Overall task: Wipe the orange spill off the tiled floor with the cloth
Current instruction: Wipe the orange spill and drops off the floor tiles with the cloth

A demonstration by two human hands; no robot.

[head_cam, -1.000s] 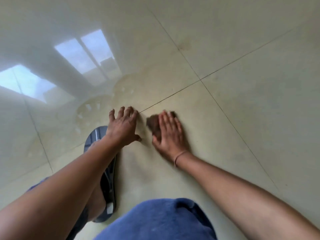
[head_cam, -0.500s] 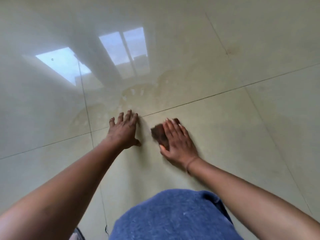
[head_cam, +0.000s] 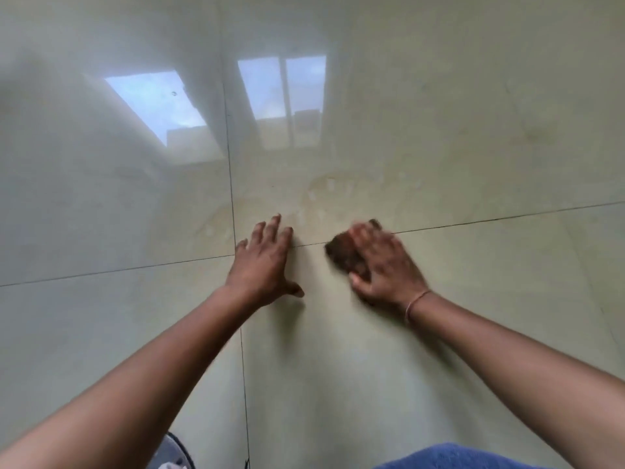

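The right hand (head_cam: 385,265), blurred, presses the brown cloth (head_cam: 341,253) under straight fingers on the tiled floor (head_cam: 490,258), just right of the left hand (head_cam: 263,262), which rests with fingers spread, while the faint orange spill (head_cam: 324,194) lies just beyond both.

Glossy tiled floor (head_cam: 473,316), faint spill (head_cam: 324,192), cloth (head_cam: 341,254)

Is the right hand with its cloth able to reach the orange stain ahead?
Probably yes: the orange stain lies just beyond the cloth under the right hand, with nothing between.
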